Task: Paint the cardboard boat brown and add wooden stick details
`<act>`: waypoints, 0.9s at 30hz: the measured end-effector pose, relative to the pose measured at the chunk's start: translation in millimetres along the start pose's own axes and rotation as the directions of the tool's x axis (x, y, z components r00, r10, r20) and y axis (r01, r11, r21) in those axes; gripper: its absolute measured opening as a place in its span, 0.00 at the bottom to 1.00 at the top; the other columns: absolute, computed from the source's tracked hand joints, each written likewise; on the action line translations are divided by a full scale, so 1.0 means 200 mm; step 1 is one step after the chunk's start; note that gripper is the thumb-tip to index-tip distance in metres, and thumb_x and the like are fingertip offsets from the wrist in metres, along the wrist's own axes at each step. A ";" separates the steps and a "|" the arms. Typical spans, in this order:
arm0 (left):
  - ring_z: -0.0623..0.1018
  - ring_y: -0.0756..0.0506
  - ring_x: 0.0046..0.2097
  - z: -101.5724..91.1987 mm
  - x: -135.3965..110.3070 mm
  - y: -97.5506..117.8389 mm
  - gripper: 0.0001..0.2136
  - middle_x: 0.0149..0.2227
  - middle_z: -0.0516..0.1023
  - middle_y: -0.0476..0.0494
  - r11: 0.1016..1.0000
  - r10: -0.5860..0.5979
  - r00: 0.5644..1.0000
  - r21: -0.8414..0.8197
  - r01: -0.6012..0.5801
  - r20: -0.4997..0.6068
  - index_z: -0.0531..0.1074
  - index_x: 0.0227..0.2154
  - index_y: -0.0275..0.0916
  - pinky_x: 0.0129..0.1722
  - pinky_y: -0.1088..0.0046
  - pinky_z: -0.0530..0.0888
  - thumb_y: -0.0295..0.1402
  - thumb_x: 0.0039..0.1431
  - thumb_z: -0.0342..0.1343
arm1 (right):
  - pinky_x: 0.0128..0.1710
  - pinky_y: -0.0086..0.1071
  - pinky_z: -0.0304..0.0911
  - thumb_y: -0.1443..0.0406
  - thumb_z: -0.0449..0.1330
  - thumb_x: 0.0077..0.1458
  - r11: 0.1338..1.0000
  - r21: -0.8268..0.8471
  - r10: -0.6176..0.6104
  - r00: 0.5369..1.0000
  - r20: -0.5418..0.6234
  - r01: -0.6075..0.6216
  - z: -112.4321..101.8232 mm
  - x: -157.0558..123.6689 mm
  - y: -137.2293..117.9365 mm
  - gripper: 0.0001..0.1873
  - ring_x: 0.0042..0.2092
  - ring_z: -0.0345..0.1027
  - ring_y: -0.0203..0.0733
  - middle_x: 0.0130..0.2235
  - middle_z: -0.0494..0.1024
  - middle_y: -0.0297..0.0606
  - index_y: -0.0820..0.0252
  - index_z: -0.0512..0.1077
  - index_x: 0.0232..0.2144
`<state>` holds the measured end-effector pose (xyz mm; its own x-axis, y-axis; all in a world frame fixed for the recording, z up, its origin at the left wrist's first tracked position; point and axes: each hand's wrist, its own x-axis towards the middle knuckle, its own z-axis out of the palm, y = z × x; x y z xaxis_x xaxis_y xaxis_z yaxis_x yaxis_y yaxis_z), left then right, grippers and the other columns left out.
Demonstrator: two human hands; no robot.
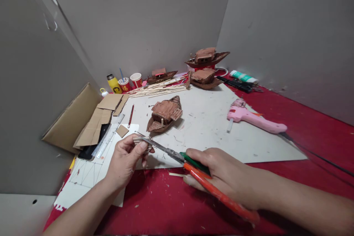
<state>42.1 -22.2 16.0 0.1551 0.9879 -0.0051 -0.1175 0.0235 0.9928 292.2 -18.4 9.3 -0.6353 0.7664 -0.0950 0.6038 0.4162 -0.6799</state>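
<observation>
My left hand (125, 160) pinches a small pale striped piece (145, 146) between thumb and fingers; whether it is corrugated card or a row of thin sticks I cannot tell. In my right hand (218, 169) is a pair of scissors (168, 151) with one green and one orange handle. Their blades reach left to the piece, close by the left thumb. Just beyond the hands, a brown model boat (166, 112) with a roofed cabin sits on the white board (204, 129). A pale thin strip (176, 174) shows below the right hand.
A pink glue gun (249, 116) lies at right, its cord trailing off. Further back are more model boats (206, 77), thin wooden sticks (157, 89), paper cups (136, 80) and a yellow bottle (114, 83). Cardboard (96, 125), a clear ruler (107, 136) and a drawn sheet (88, 175) lie left.
</observation>
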 end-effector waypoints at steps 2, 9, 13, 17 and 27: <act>0.70 0.55 0.22 -0.01 -0.01 -0.01 0.10 0.25 0.76 0.49 1.000 -0.025 1.000 -0.010 0.025 0.000 0.75 0.27 0.36 0.22 0.81 0.67 0.39 0.56 0.65 | 0.24 0.29 0.49 0.52 0.56 0.58 1.000 -0.021 0.014 1.000 -0.011 -0.014 0.01 0.00 0.00 0.16 0.23 0.55 0.36 0.21 0.66 0.32 0.55 0.59 0.25; 0.69 0.54 0.21 -0.09 0.02 0.00 0.12 0.26 0.76 0.48 0.990 -0.128 0.989 0.067 0.123 0.079 0.76 0.27 0.35 0.21 0.80 0.68 0.39 0.54 0.65 | 0.23 0.29 0.50 0.48 0.55 0.58 0.997 -0.053 0.055 0.998 0.002 -0.055 0.03 0.03 0.03 0.20 0.21 0.54 0.35 0.20 0.68 0.33 0.56 0.63 0.25; 0.71 0.53 0.23 -0.13 0.06 0.01 0.12 0.25 0.73 0.48 0.986 -0.165 0.977 0.049 0.159 0.137 0.77 0.27 0.34 0.23 0.78 0.71 0.40 0.54 0.66 | 0.25 0.29 0.53 0.48 0.54 0.58 0.998 -0.020 0.059 0.998 0.015 -0.059 0.02 0.04 0.04 0.20 0.23 0.59 0.36 0.23 0.70 0.34 0.57 0.64 0.26; 0.76 0.50 0.29 -0.14 0.08 0.02 0.10 0.27 0.76 0.47 0.995 -0.085 0.996 -0.055 0.086 0.030 0.78 0.31 0.35 0.30 0.76 0.75 0.38 0.53 0.67 | 0.27 0.29 0.55 0.50 0.53 0.60 0.999 0.049 0.002 1.000 -0.021 -0.001 -0.01 0.04 0.04 0.18 0.25 0.60 0.37 0.25 0.71 0.34 0.56 0.62 0.27; 0.75 0.52 0.28 -0.09 0.04 0.03 0.09 0.26 0.78 0.49 0.992 -0.030 0.997 -0.128 0.020 -0.078 0.78 0.28 0.36 0.31 0.77 0.75 0.34 0.48 0.71 | 0.26 0.32 0.49 0.49 0.54 0.58 0.986 -0.166 0.018 0.999 -0.048 -0.025 -0.01 0.02 0.01 0.18 0.24 0.58 0.40 0.25 0.70 0.34 0.54 0.58 0.28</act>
<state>25.8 -10.7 20.0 0.0816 0.9957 -0.0439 -0.2389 0.0623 0.9690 291.9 -13.4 9.9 -0.6009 0.7961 -0.0722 0.6913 0.4722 -0.5469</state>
